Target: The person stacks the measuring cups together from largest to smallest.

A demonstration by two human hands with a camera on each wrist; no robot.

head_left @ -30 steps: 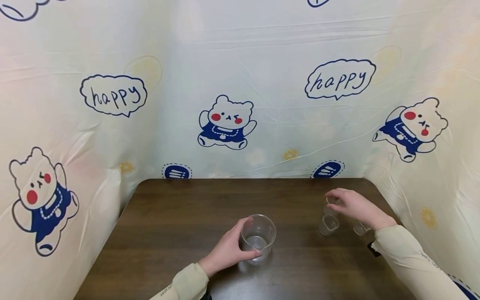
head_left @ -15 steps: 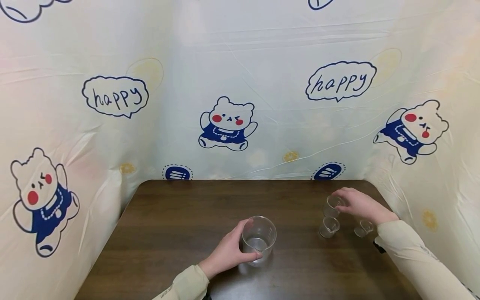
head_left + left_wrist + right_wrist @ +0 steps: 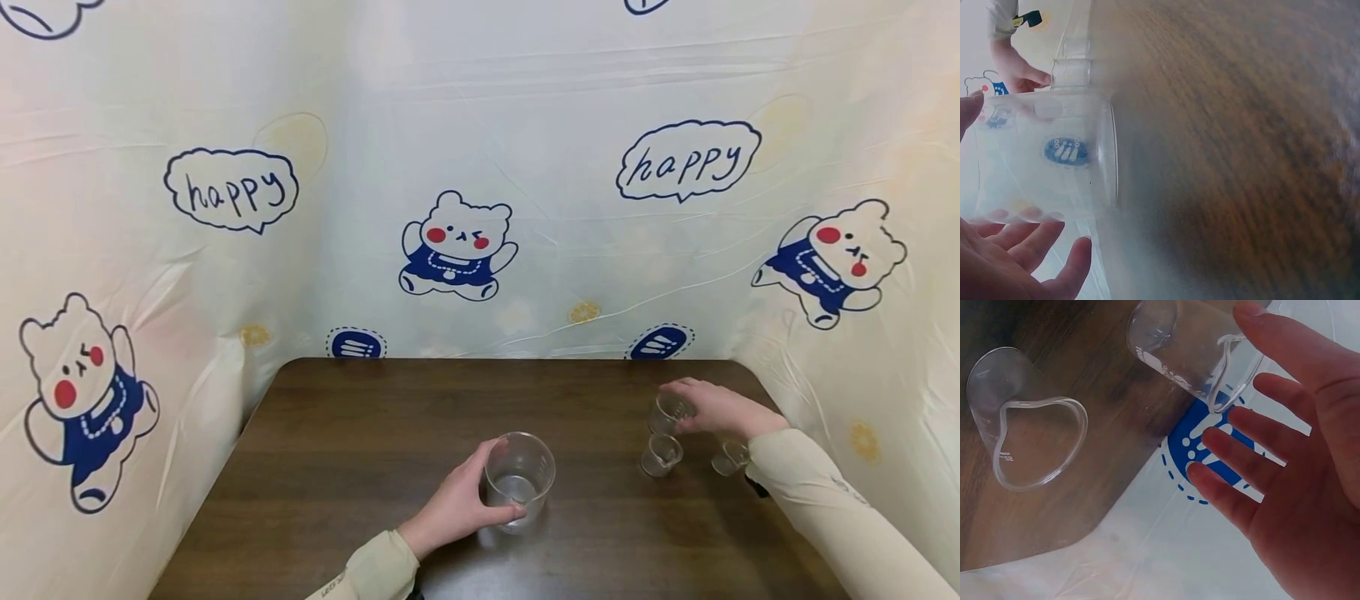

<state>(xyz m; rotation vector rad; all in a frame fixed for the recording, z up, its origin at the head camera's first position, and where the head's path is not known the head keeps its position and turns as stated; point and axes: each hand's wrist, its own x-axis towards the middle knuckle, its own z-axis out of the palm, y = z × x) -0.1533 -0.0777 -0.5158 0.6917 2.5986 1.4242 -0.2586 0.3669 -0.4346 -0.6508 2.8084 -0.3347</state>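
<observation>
My left hand (image 3: 457, 504) grips a large clear glass beaker (image 3: 521, 475) at the table's middle, thumb on the near side. In the left wrist view, fingertips press against this beaker (image 3: 1054, 156) from below. Toward the back right, my right hand (image 3: 723, 408) is at a smaller beaker (image 3: 670, 414), fingers behind its rim and thumb in front. The right wrist view has those fingers (image 3: 1235, 450) spread and nearly straight, the thumb overlapping the rim; firm contact cannot be made out. A small beaker (image 3: 662, 456) stands just in front; another (image 3: 729, 457) sits below my right wrist.
Everything stands on a dark brown wooden table (image 3: 360, 433). A pale curtain (image 3: 555, 167) printed with bears and "happy" bubbles surrounds its back and sides. In the right wrist view, an upright beaker (image 3: 1029, 419) bears a printed mark.
My right hand has shifted slightly right, leaving more of the back beaker visible. The left hand and large beaker have stayed in place.
</observation>
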